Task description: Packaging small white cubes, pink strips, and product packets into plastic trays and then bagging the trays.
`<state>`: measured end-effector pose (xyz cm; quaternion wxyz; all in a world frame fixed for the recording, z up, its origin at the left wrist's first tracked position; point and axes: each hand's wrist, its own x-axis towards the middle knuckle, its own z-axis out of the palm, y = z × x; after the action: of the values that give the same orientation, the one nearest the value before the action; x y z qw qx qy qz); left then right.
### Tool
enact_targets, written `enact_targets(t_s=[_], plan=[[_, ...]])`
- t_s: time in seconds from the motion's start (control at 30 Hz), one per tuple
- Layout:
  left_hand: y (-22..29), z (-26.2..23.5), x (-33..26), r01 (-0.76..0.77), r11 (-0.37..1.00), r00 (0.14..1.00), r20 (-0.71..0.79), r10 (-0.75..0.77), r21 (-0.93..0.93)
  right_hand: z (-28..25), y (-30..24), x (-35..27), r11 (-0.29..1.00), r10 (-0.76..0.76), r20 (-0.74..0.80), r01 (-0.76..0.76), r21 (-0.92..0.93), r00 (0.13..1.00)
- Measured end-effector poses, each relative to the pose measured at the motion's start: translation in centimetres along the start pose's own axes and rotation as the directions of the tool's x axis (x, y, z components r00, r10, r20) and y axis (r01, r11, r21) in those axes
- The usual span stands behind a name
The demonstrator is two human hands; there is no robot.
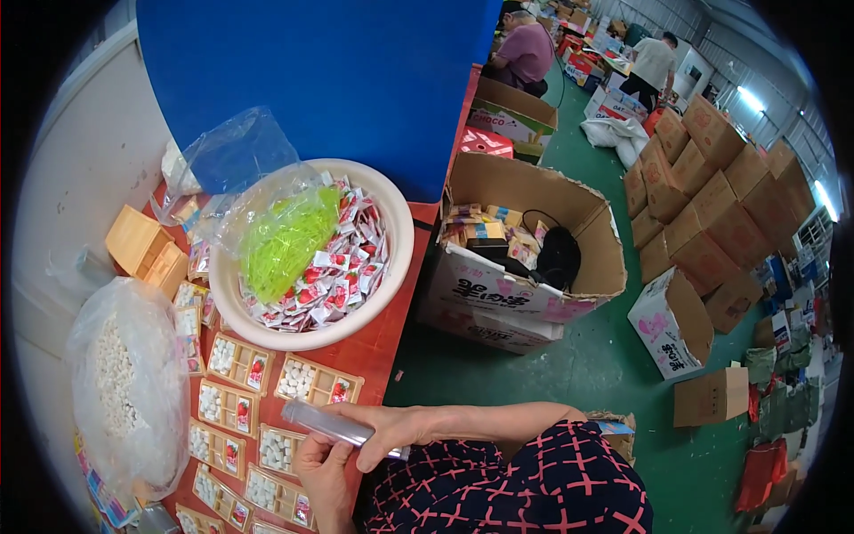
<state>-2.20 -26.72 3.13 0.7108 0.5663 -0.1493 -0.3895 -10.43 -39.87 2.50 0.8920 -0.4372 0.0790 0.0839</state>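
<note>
My right hand [391,431] is wrapped round a flat, silvery, see-through bundle [322,421], perhaps a stack of plastic film or sleeves. Just below it, my left hand [326,470] is closed, thumb and fingers pinched at the bundle's lower edge. Both hands are over the right side of the red table. Beside them lie rows of small tan trays [286,449] holding white pellet-like pieces and a small packet with a red strawberry picture. One such tray [318,381] lies just beyond the bundle.
A big cream basin [402,258] holds strawberry packets and bright green strips [294,240] in clear plastic. Left stands a clear bag of white pieces [120,392]. Tan empty trays [142,245] are stacked behind. An open carton [525,307] adjoins the table; stacked cartons [703,209] and two people are farther off.
</note>
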Motion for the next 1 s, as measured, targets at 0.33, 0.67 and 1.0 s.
enact_targets(t_s=[0.33, 0.67, 1.0], plan=[[0.5, -1.0, -0.5, -0.038, 0.999, 0.990, 0.137, 0.032, 0.039, -0.6, -1.2, -0.4, 0.997, 0.077, -0.157, -0.078, 0.000, 0.985], [0.3, -1.2, -0.1, 0.088, 0.983, 0.996, 0.044, -0.082, -0.164, -0.2, -1.3, 0.9, 0.977, 0.089, -0.192, -0.123, -0.175, 0.977], [-0.1, -1.9, 0.3, 0.146, 0.943, 0.988, 0.094, -0.124, -0.300, 0.8, -1.0, 1.6, 0.957, 0.284, -0.143, -0.271, 0.103, 0.948]])
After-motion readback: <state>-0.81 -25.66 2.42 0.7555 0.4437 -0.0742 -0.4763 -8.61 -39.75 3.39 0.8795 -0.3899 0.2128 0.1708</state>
